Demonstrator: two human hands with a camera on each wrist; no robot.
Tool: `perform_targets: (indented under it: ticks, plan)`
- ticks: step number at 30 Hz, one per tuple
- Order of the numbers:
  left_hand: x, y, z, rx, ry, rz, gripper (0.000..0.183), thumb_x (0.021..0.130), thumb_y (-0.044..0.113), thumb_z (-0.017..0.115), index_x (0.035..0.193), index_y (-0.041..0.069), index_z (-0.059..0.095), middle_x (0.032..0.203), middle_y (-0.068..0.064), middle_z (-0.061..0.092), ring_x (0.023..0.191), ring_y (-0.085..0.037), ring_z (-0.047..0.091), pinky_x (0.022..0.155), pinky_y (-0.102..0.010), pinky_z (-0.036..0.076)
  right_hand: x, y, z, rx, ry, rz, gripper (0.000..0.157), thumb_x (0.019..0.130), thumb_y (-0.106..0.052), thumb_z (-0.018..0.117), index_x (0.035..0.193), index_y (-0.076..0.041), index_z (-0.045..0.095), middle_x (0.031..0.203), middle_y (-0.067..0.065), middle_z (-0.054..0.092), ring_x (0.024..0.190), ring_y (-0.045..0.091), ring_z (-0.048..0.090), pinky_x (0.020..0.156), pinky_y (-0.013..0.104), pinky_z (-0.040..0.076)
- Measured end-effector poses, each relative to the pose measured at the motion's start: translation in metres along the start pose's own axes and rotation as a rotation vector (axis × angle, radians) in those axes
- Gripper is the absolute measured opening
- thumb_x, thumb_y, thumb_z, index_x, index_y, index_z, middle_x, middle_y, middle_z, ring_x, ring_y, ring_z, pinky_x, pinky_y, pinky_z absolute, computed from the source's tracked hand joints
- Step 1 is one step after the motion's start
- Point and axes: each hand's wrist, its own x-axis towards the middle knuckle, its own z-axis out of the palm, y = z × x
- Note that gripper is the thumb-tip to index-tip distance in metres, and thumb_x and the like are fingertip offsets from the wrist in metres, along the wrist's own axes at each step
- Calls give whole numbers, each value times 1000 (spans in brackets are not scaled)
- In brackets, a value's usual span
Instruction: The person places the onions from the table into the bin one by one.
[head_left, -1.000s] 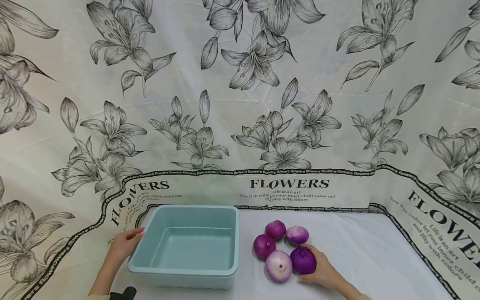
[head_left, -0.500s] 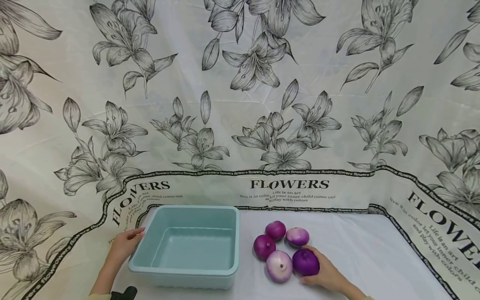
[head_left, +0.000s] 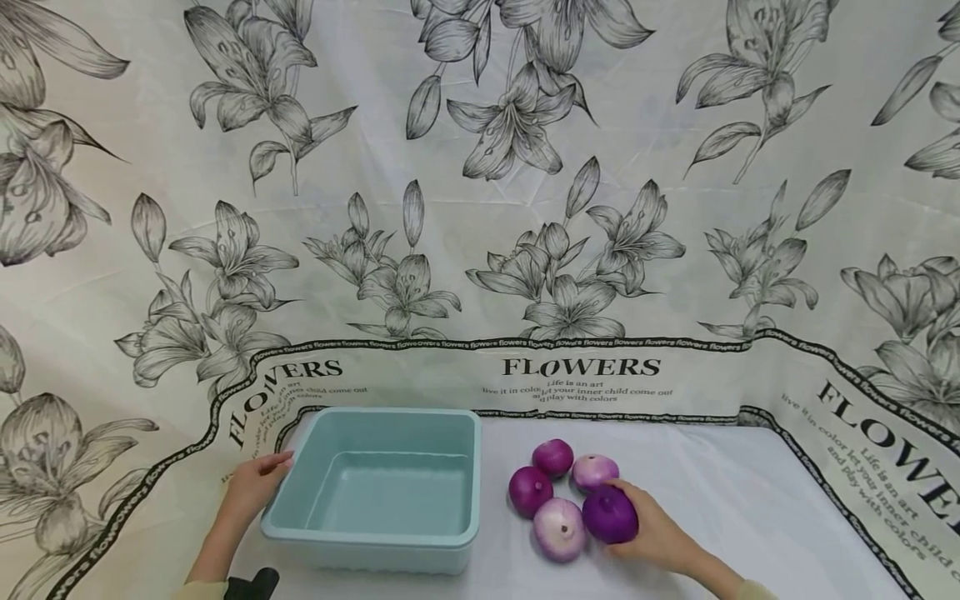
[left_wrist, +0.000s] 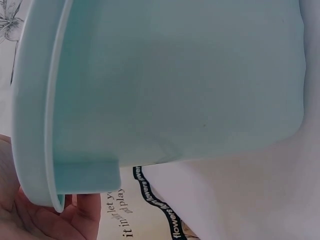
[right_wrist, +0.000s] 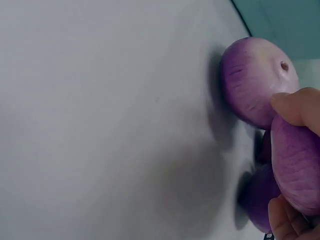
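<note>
Onion (head_left: pixel 609 514) now lifted, right hand (head_left: pixel 656 536).

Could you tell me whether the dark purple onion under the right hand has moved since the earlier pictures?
Yes. The dark purple onion has moved slightly up-frame towards the pale onion behind it, now overlapping it, held by the right hand.

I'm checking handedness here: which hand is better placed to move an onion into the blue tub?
Right. The right hand already grips the dark purple onion, beside the other onions. The left hand rests on the blue tub rim, on the side away from the onions.
</note>
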Motion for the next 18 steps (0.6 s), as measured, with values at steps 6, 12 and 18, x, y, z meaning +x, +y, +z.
perform_targets:
  ticks: [6, 12, 18]
  plan:
    - [1, 1, -1, 3, -4, -2, 41, 100, 19, 47, 131, -8, 51, 133, -36, 49, 120, -51, 49, 96, -58, 46, 20, -18, -9, 45, -14, -58, 91, 58, -21, 89, 134, 2, 44, 127, 20, 58, 111, 20, 58, 88, 29, 50]
    - [2, 0, -1, 1, -4, -6, 41, 100, 18, 47, 131, -8, 51, 133, -35, 49, 119, -50, 50, 96, -56, 47, 40, -38, -11, 60, -81, -57, 90, 58, -17, 87, 134, 1, 44, 130, 19, 56, 114, 26, 57, 90, 33, 50]
    - [3, -2, 1, -3, 0, -3, 41, 100, 19, 48, 131, -7, 51, 133, -35, 50, 119, -50, 50, 95, -57, 47, 62, -61, -10, 76, -132, -97, 88, 60, -13, 85, 135, 2, 43, 131, 19, 54, 114, 35, 58, 91, 40, 51]
